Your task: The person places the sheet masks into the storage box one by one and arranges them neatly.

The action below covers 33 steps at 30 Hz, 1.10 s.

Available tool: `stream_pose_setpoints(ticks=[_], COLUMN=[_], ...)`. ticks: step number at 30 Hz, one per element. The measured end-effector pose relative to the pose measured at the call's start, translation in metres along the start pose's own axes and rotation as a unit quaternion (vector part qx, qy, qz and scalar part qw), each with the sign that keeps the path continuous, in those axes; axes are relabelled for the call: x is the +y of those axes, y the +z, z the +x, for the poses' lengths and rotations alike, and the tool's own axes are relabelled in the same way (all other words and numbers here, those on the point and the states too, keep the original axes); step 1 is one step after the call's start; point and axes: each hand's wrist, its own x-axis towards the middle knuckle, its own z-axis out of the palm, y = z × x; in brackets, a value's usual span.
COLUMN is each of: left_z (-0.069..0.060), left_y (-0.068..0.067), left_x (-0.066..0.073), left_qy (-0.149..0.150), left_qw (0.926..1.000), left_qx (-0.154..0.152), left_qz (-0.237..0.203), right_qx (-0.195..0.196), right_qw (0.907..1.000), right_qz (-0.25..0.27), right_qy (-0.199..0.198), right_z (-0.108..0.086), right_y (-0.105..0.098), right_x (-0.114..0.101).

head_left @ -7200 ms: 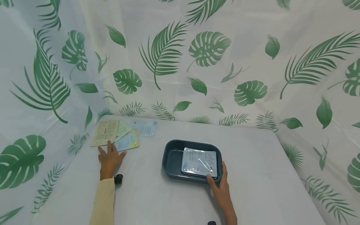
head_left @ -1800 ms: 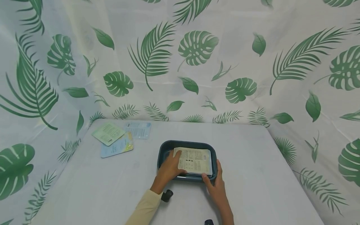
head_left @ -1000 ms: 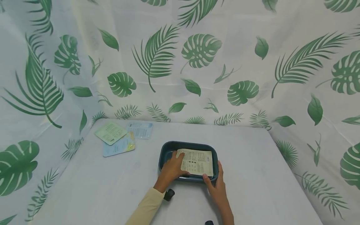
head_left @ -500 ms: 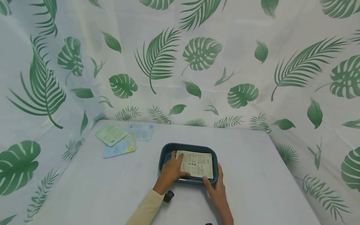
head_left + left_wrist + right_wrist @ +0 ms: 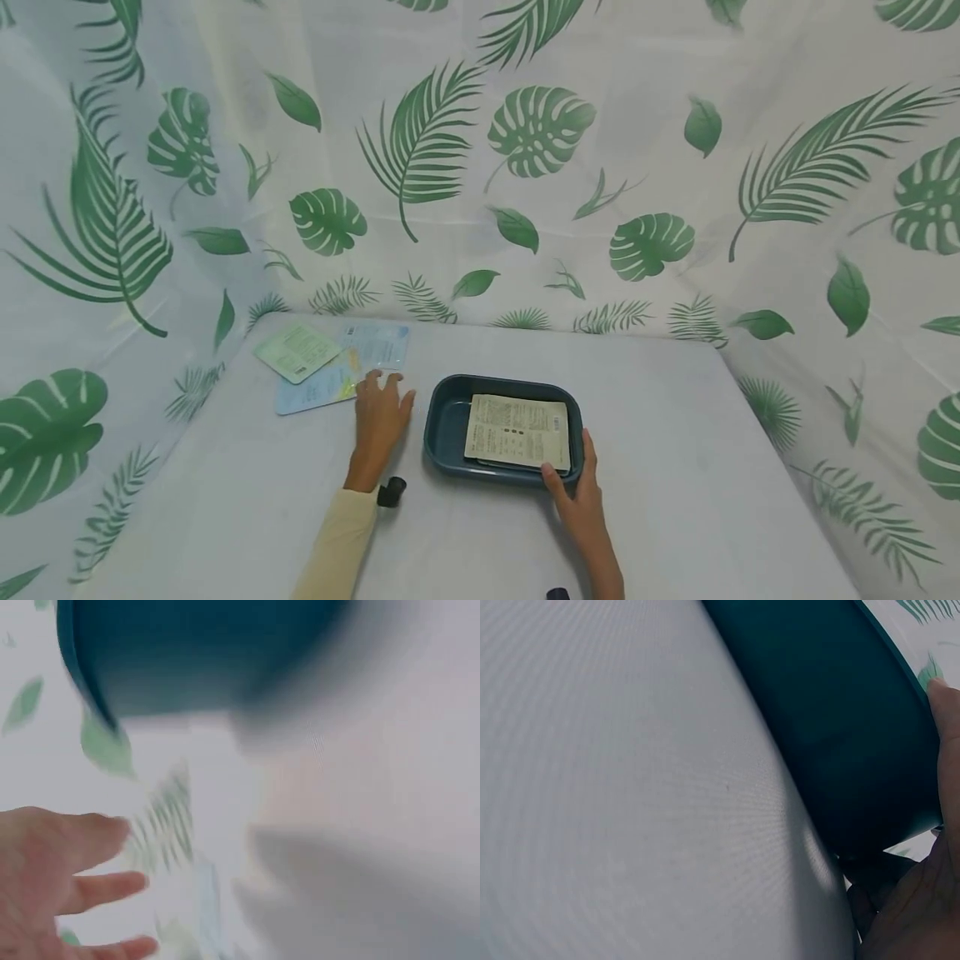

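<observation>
My left hand (image 5: 379, 425) is off the tray, fingers spread and holding nothing, near the blue-and-yellow packet (image 5: 321, 387). In the left wrist view its fingers (image 5: 101, 891) are loosely extended, apart from the tray. My right hand (image 5: 582, 500) grips the right front corner of the dark blue tray (image 5: 448, 462), thumb on the rim and fingers along the outer side. Inside the tray a cream printed packet (image 5: 517, 432) lies flat over at least one other packet, toward the right. The right wrist view shows the hand (image 5: 919, 900) against the tray wall (image 5: 817, 712).
At the back left of the white table (image 5: 675, 467), a green packet (image 5: 297, 352) overlaps the blue-and-yellow one. A pale blue packet (image 5: 378, 342) lies just behind. A leaf-patterned curtain (image 5: 450, 167) stands along the back and sides.
The cream packet went from the back-left pile into the tray, over the silvery packet there. My left hand has since let go and moved left, out of the tray. My right hand stays at its corner.
</observation>
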Motion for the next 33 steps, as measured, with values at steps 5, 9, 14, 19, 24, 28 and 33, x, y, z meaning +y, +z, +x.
stream_pose_setpoints(ticks=[5, 9, 14, 19, 24, 28, 33], left_z=[0.004, 0.007, 0.014, 0.028, 0.033, 0.034, 0.039], left_y=[-0.016, -0.029, -0.032, -0.030, -0.039, -0.046, -0.052], left_x=[-0.061, -0.096, -0.114, -0.118, -0.133, -0.144, -0.151], left_qy=[-0.094, -0.164, -0.190, -0.205, -0.227, -0.251, -0.268], left_qw=[0.9925, 0.9840, 0.9814, 0.9774, 0.9631, 0.9528, 0.9515], left_qx=[-0.075, -0.067, -0.026, 0.036, 0.072, 0.066, 0.028], left_qz=[0.024, 0.013, -0.012, -0.035, -0.126, -0.158, -0.148], right_qx=[-0.004, -0.007, -0.008, -0.015, -0.022, -0.023, -0.023], right_qw=[1.0000, 1.0000, 0.9999, 0.9998, 0.9996, 0.9995, 0.9995], right_qz=[-0.007, -0.005, 0.000, 0.003, 0.008, 0.010, 0.011], right_qy=[0.003, -0.001, 0.008, 0.013, 0.015, 0.018, 0.018], right_z=[-0.001, 0.000, 0.000, 0.001, 0.001, 0.001, 0.004], right_y=[-0.001, -0.001, -0.006, -0.005, 0.001, 0.001, 0.000], right_x=[0.000, 0.001, 0.002, 0.000, -0.001, -0.002, -0.004])
